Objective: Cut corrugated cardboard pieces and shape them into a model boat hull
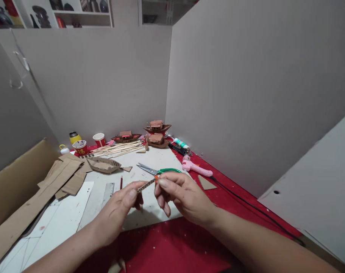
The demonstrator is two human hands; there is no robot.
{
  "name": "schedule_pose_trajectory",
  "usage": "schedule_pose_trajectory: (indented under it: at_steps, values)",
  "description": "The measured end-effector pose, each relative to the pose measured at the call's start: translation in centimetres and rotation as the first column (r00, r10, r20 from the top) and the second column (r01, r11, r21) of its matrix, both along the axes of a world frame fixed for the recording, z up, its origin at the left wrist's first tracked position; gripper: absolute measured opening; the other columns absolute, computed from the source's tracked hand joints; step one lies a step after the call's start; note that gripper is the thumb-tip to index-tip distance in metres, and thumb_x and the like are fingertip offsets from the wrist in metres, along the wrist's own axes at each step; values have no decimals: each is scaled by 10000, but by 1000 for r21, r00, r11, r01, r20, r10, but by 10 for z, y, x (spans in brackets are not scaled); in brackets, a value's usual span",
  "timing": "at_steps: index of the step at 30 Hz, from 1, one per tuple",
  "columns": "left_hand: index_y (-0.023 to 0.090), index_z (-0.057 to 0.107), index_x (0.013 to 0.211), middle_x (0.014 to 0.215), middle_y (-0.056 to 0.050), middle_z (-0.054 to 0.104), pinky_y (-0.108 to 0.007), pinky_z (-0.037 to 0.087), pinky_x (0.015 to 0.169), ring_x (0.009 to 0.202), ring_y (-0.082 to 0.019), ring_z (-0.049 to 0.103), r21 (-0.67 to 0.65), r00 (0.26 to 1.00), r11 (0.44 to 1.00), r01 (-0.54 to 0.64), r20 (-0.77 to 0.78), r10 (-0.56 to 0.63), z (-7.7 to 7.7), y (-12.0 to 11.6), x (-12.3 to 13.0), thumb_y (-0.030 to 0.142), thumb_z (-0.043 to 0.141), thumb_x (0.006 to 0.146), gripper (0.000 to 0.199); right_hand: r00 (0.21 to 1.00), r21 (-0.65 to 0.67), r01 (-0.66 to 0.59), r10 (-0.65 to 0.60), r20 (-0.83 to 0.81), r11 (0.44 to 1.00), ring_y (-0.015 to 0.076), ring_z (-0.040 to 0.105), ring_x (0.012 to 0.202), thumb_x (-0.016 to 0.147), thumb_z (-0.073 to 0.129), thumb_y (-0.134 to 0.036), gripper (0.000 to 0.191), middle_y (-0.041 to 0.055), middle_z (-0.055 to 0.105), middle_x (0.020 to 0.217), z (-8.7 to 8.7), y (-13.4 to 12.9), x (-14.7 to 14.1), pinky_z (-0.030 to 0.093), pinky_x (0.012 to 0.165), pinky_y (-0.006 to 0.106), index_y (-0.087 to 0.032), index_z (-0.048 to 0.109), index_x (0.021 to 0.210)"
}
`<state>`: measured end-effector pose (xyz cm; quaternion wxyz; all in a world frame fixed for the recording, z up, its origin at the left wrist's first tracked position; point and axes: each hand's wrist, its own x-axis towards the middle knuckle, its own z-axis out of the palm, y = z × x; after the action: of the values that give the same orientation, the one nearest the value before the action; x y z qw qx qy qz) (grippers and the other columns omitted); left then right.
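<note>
My left hand [119, 206] is closed on a piece of corrugated cardboard [146, 185], seen edge-on with its flutes showing. At the far end of that cardboard is a small orange piece [156, 177], whose kind I cannot make out. My right hand [179, 193] pinches this orange piece between thumb and forefinger, its other fingers curled loosely below. Just beyond the right hand lie scissors [149, 169] with green handles, blades apart. A pencil [121, 182] and a clear ruler [107, 194] rest on the white board beyond my left hand.
Cut cardboard [63, 174] and a cardboard boat hull [104, 165] lie left. Behind are thin sticks [121, 149], paper cups [99, 140] and model boats [156, 140]. A pink glue gun [199, 168] with a black cord [246, 203] sits right on the red cloth [172, 242].
</note>
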<state>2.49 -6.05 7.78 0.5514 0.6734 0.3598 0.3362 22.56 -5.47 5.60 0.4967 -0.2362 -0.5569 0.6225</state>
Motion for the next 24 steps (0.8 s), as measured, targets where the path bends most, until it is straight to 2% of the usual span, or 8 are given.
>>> schedule_pose_trajectory:
  at_steps: [2,3,8,12,17,20,24]
  values:
    - [215,669,1164,985,-73,639,-289,402,812,838,-215,522,146,991,989,22,-137,-2,2,-1,0,489,345,978,463,998,-50,-53,51,-41,997,74,546,412,869,643,-466,361,10,647,576,0,-1,-1,453,412,171,-123,662,757]
    - [230,662,1178,1009,-65,647,-281,406,812,845,-210,532,174,985,985,16,-172,14,2,-1,0,471,336,984,450,996,-65,-67,63,-58,996,71,543,400,864,649,-462,358,10,652,572,1,-1,-1,454,404,167,-121,663,757]
    - [277,632,1258,1068,-42,682,-272,428,861,892,-208,576,215,973,977,-16,-221,64,-3,0,-1,468,369,976,430,992,-103,-94,84,-95,990,71,560,381,851,673,-415,311,9,668,570,3,-1,0,464,380,153,-119,666,758]
    - [285,661,1241,1112,-45,698,-302,421,947,937,-227,604,242,969,969,-51,-225,107,-4,1,-1,479,408,962,424,992,-123,-90,77,-104,988,76,565,373,841,676,-404,300,13,676,566,3,-1,-1,466,368,155,-117,668,754]
    - [275,661,1254,1291,-47,647,-366,347,1085,1219,-282,534,270,958,956,-117,-225,180,-8,0,-1,507,444,939,447,990,-134,-85,69,-120,987,75,562,368,833,681,-387,283,10,673,556,4,-1,-2,461,360,150,-119,669,743]
    - [274,593,1333,1407,-36,564,-417,303,1132,1331,-292,446,285,941,956,-68,-299,156,-11,0,-3,528,405,949,497,994,-140,-57,42,-105,988,68,535,350,817,686,-385,279,-2,653,528,5,0,-2,442,344,144,-125,662,719]
    - [274,497,1412,1487,-28,476,-454,294,1145,1383,-292,384,296,928,955,27,-364,87,-10,2,-4,547,359,960,546,995,-138,-29,15,-100,990,60,508,335,808,680,-376,271,-9,631,501,4,-1,-3,415,330,136,-130,655,696]
